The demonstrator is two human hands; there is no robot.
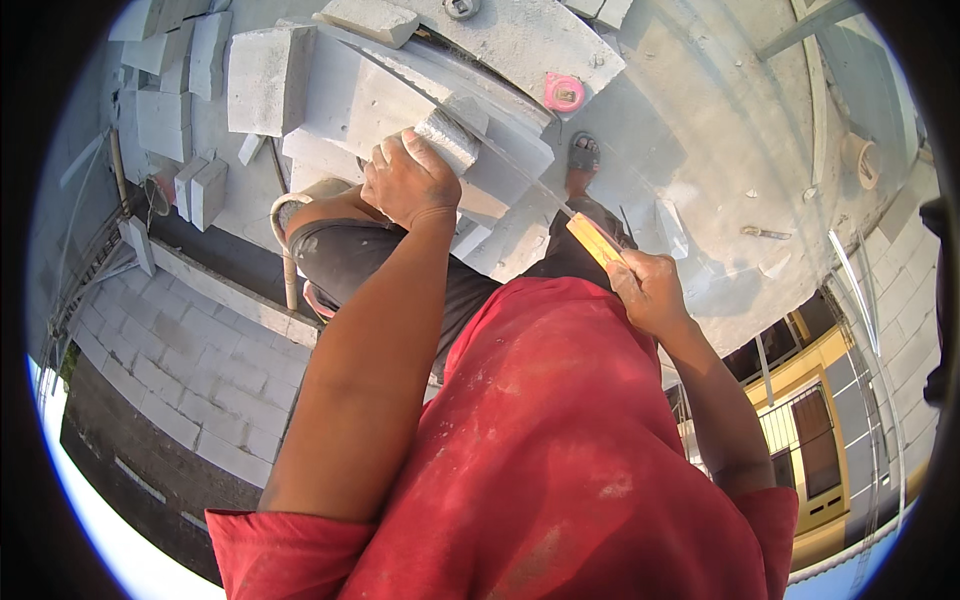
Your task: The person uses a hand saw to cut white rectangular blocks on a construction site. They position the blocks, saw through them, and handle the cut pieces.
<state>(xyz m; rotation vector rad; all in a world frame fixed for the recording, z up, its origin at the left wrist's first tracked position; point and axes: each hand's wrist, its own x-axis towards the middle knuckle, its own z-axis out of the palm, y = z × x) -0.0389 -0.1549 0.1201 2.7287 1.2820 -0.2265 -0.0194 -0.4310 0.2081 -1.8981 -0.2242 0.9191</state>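
Note:
My right hand [649,289] is closed around the orange-yellow handle [595,238] of a handsaw. Its thin blade [529,176] runs up and left, along the far side of a small pale block [448,141] that looks like aerated concrete. My left hand [412,178] grips this block from the near side, thumb on top. Just beyond the blade sits another pale piece [466,112]. Underneath lies a larger light slab [386,101], resting among stacked blocks. How deep the blade sits in the material cannot be seen.
A pink tape measure [564,92] lies on a board-like slab [517,45] ahead. Several pale blocks [270,79] stand to the left, near a bucket [159,191]. Offcuts [671,229] and a small tool [765,233] lie on the concrete floor [720,150] at right. My sandalled foot [583,154] is ahead.

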